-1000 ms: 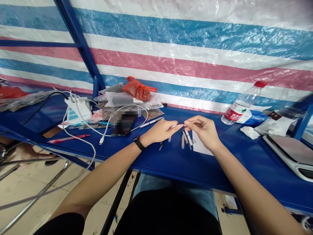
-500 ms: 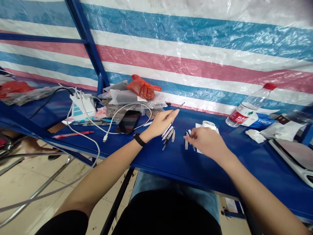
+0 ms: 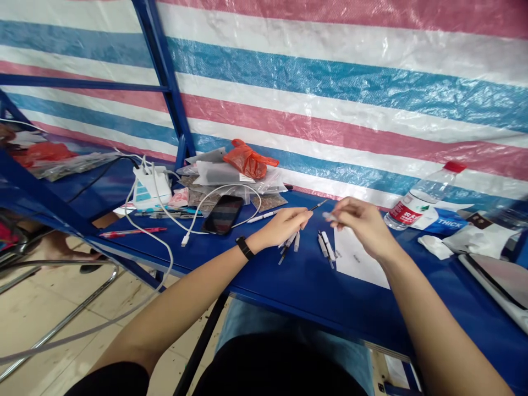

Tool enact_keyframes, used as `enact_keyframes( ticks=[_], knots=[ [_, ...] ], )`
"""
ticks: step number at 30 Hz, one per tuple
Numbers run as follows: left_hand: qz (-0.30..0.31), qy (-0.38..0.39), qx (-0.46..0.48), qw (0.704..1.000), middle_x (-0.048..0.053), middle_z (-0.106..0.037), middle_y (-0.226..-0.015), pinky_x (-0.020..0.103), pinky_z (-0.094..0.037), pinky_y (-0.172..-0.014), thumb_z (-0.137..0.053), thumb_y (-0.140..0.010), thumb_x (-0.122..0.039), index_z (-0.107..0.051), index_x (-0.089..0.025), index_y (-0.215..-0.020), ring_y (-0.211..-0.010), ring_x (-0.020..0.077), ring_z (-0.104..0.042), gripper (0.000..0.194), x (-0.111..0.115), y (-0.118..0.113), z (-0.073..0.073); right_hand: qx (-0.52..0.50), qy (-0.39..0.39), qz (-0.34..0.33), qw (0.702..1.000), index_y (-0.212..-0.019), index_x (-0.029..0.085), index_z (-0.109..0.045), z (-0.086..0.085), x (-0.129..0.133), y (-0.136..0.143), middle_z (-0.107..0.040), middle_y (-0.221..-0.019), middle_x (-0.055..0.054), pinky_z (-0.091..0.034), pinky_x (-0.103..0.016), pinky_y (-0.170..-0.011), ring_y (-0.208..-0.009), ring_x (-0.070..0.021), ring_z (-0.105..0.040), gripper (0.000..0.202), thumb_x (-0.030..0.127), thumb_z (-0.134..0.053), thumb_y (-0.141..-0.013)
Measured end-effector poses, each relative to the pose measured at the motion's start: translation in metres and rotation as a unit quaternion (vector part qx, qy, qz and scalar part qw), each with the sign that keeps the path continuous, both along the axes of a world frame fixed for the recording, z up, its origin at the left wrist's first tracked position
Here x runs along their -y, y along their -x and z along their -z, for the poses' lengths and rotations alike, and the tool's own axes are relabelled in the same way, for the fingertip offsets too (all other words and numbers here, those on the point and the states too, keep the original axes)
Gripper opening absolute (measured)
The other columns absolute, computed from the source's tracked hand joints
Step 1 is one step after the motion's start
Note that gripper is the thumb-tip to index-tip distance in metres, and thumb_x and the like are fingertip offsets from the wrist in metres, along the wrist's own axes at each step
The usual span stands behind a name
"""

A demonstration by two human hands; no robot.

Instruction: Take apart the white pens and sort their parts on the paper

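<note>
My left hand [image 3: 286, 226], with a black band on its wrist, is closed around a slim pen [image 3: 318, 205]; its dark, pointed end sticks out past the fingertips. To the right, my right hand [image 3: 359, 224] pinches a small translucent cap [image 3: 329, 216], slightly blurred, close to the pen's tip but apart from it. Several white and clear pen pieces [image 3: 296, 242] lie under and beside my left hand. Another small group of pen pieces [image 3: 325, 246] rests between the hands, against a white paper sheet [image 3: 358, 258] below my right hand.
Left of the hands lie a phone [image 3: 224, 214], a white cable [image 3: 184, 240], a red pen [image 3: 132, 232] and plastic bags topped by an orange bag [image 3: 249, 159]. At right stand a red-capped bottle [image 3: 424, 195], crumpled tissue [image 3: 435, 247] and a scale [image 3: 495, 275].
My right hand has lifted from the pen pieces on the table, bringing up the translucent cap toward the left hand's pen. More of the paper sheet shows. The view has tilted upward.
</note>
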State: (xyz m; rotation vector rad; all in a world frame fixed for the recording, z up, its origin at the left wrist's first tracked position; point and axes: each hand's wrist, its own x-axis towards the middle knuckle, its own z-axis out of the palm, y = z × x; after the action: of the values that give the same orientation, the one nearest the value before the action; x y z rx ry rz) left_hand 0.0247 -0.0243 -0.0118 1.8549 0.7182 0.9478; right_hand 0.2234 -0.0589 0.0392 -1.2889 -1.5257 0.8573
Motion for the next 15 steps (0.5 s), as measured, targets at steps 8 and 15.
enact_keyframes(
  ticks=[8, 15],
  knots=[
    [-0.005, -0.037, -0.088, 0.995, -0.005, -0.04, -0.061, 0.027, -0.032, -0.055, -0.042, -0.101, -0.047, -0.042, -0.021, -0.069, -0.053, 0.0115, -0.043, 0.041, 0.003, -0.003, 0.003, -0.115, -0.131, 0.175, 0.969, -0.073, 0.021, -0.067, 0.03, -0.014, -0.009, -0.058, -0.054, 0.003, -0.034, -0.025, -0.042, -0.045, -0.0121, -0.049, 0.028, 0.044, -0.081, -0.064],
    [0.008, -0.067, -0.121, 0.99, -0.005, -0.045, -0.056, 0.027, -0.033, -0.054, -0.042, -0.102, -0.052, -0.037, -0.023, -0.069, -0.052, 0.0137, -0.049, 0.044, 0.005, -0.007, 0.007, -0.045, -0.222, 0.27, 0.936, -0.078, 0.022, -0.061, 0.032, -0.013, -0.004, -0.051, -0.051, 0.006, -0.042, -0.029, -0.051, -0.047, -0.015, -0.053, 0.029, 0.049, -0.071, -0.08]
  ],
)
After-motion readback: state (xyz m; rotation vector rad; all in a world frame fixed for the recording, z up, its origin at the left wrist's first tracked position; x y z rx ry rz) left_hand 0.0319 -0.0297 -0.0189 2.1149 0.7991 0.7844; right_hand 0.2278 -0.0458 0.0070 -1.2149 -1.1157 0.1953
